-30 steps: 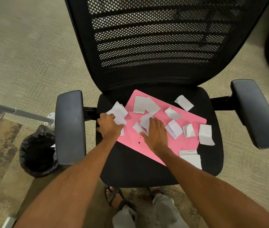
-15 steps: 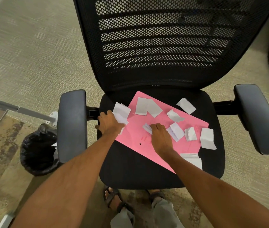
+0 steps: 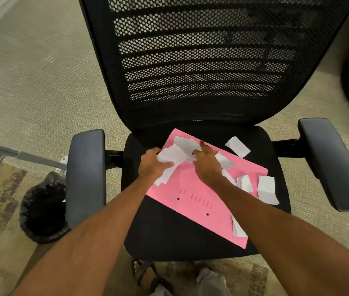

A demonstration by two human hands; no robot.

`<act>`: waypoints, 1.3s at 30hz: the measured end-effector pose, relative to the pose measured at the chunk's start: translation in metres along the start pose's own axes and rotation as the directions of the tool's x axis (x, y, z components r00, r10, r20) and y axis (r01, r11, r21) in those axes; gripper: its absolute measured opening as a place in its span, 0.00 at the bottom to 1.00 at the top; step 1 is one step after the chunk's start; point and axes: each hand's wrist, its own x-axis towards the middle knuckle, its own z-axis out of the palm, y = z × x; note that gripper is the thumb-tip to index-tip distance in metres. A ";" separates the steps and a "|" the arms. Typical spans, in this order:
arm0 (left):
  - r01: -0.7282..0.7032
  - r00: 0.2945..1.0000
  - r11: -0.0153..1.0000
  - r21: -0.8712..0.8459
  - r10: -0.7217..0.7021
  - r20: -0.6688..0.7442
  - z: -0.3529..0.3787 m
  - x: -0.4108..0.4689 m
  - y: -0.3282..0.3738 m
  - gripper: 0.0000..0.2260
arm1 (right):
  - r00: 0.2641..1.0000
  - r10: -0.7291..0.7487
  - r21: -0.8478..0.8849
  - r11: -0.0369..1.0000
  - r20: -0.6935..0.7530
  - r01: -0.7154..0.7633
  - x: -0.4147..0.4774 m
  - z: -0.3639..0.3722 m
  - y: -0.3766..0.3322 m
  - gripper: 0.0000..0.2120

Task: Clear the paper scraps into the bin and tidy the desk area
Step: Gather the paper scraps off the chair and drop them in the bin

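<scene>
Compared with half a second ago, the two hands have drawn together at the upper left of the flat pink card folder point(image 3: 197, 199) lying on the black office chair seat point(image 3: 169, 236). The left hand point(image 3: 152, 167) now closes around a bunch of white torn paper scraps point(image 3: 172, 157), where before it only rested on them. The right hand point(image 3: 206, 165) has moved up from the folder's middle and pinches another scrap against that bunch, fingers curled. That suggests gathering is under way, but nothing has reached the bin yet.

Loose scraps remain: one on the seat beyond the folder's far edge point(image 3: 237, 146), two near its right corner point(image 3: 266, 190), one at its near edge point(image 3: 236, 228). The black bag-lined waste bin point(image 3: 41, 210) stands on the floor left of the left padded armrest point(image 3: 86, 176), which sits between hand and bin, so the load probably has to lift over or around it. The folder's near corner overhangs the seat front.
</scene>
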 end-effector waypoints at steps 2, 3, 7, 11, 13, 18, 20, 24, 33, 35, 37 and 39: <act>0.059 0.998 0.995 -0.076 -0.059 0.002 0.004 0.007 0.008 0.25 | 0.999 0.022 -0.023 1.000 0.045 -0.021 0.004 0.002 -0.001 0.19; 0.076 0.997 0.993 -0.096 -0.077 -0.007 0.007 0.010 0.012 0.25 | 0.998 0.028 -0.025 0.999 0.049 -0.026 0.005 0.004 -0.002 0.20; 0.049 0.999 0.998 0.038 -0.049 0.003 0.017 0.017 0.026 0.27 | 1.000 0.013 0.004 1.000 -0.020 -0.013 0.004 0.010 0.000 0.23; -0.031 0.993 0.981 0.193 0.009 0.116 0.019 0.024 0.036 0.29 | 0.996 0.013 0.027 1.000 -0.086 -0.011 0.001 0.014 0.001 0.21; -0.098 0.982 0.955 0.280 0.047 0.182 0.018 0.027 0.039 0.34 | 0.993 0.004 0.037 0.999 -0.117 0.000 -0.001 0.016 0.002 0.20; -0.139 0.950 0.975 0.171 0.083 0.300 0.018 0.034 0.049 0.29 | 0.991 0.020 0.146 0.989 -0.131 -0.001 -0.005 0.016 0.006 0.17; -0.128 0.958 0.986 0.105 0.095 0.271 0.018 0.035 0.050 0.24 | 0.993 0.030 0.153 0.988 -0.117 -0.012 -0.006 0.013 0.007 0.16; -0.037 0.992 0.999 -0.018 0.039 0.118 0.018 0.031 0.034 0.22 | 0.994 0.046 0.157 0.987 -0.101 -0.030 -0.006 0.005 0.009 0.18; 0.163 0.984 0.933 -0.322 -0.179 -0.020 0.006 -0.012 -0.018 0.23 | 0.997 -0.052 0.048 0.997 -0.058 0.055 -0.015 0.005 -0.024 0.19; 0.180 0.976 0.900 -0.397 -0.215 -0.044 0.004 -0.026 -0.025 0.19 | 0.995 -0.079 0.041 0.996 -0.055 0.081 -0.021 0.010 -0.034 0.18; 0.207 0.963 0.859 -0.468 -0.264 -0.059 0.002 -0.043 -0.037 0.18 | 0.993 -0.115 0.020 0.993 -0.032 0.116 -0.030 0.016 -0.044 0.19; 0.244 0.949 0.823 -0.514 -0.312 -0.049 0.001 -0.064 -0.051 0.19 | 0.989 -0.150 0.004 0.989 -0.013 0.150 -0.040 0.021 -0.049 0.19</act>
